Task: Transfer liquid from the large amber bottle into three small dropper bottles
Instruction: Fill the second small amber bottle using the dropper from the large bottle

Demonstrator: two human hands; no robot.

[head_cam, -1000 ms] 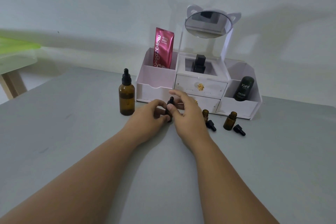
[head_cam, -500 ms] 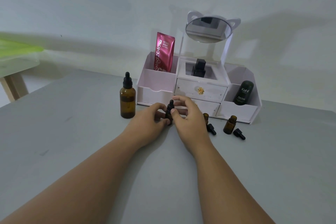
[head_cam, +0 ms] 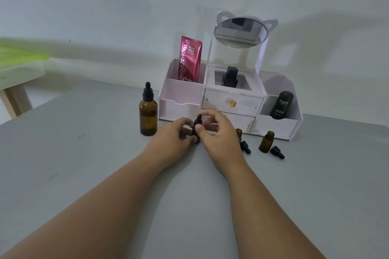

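Since a moment ago the hands have barely shifted; the right hand's [head_cam: 219, 134] forefinger has lifted to the tip of the dropper cap [head_cam: 198, 121]. The left hand [head_cam: 174, 139] is pinching the small dropper bottle [head_cam: 196, 132], standing upright on the grey table [head_cam: 84, 153] near its far edge, just before the white organizer [head_cam: 229, 103]. The right thumb and forefinger are gripping its black cap. The large amber bottle [head_cam: 148, 114] is standing capped to the left. Two open small bottles [head_cam: 267, 141] are waiting rightward, loose caps [head_cam: 277, 152] lying beside them.
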